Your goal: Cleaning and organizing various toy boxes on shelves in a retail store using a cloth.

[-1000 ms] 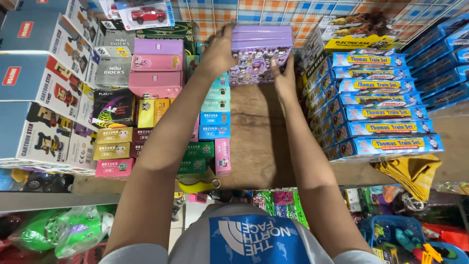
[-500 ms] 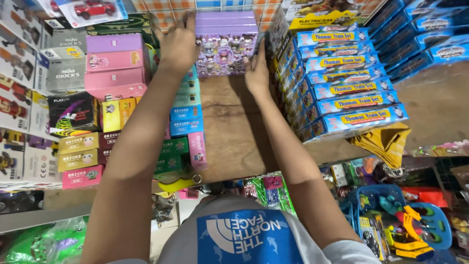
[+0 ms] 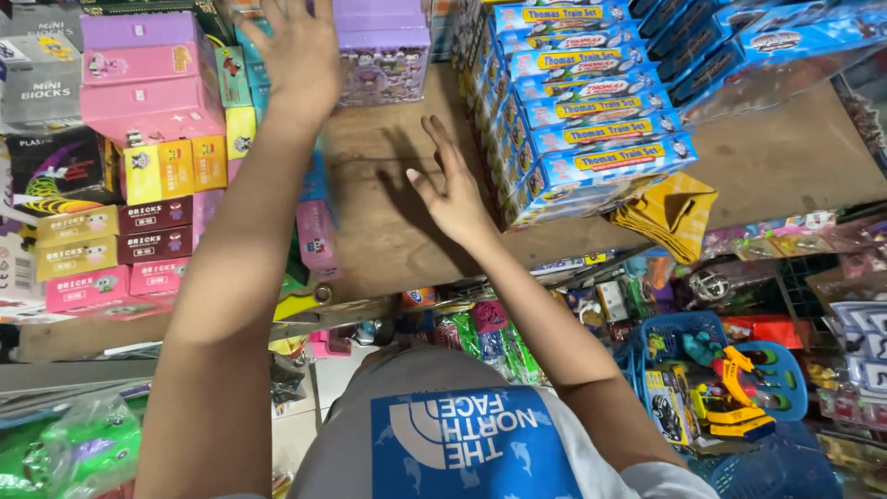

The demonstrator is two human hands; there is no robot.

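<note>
- Left hand (image 3: 297,51) at upper centre-left of the frame, fingers spread and palm down, just beside the left face of the purple toy box (image 3: 382,51); cannot tell whether touching it; gripping nothing.
- Right hand (image 3: 451,189) in mid-frame, fingers fanned open, empty, hovering over the bare wooden shelf (image 3: 388,222), clear of the purple box and just left of the blue stack.
- Purple toy box standing at top centre of the frame, on the wooden shelf, between the two hands' sides, cartoon figures printed on its front.
- Stack of blue train set boxes (image 3: 591,120) right of the purple box, stepped down toward centre-right.
- Pink boxes (image 3: 148,83) stacked at upper left; yellow boxes (image 3: 176,166) beneath them; small brick-set boxes (image 3: 111,249) in yellow, maroon and pink at left edge.
- Folded yellow cloth (image 3: 670,212) at the shelf's front edge, right of centre.
- Blue basket of toy vehicles (image 3: 721,388) at lower right.
- Grey shirt with blue patch (image 3: 462,444) at bottom centre.
</note>
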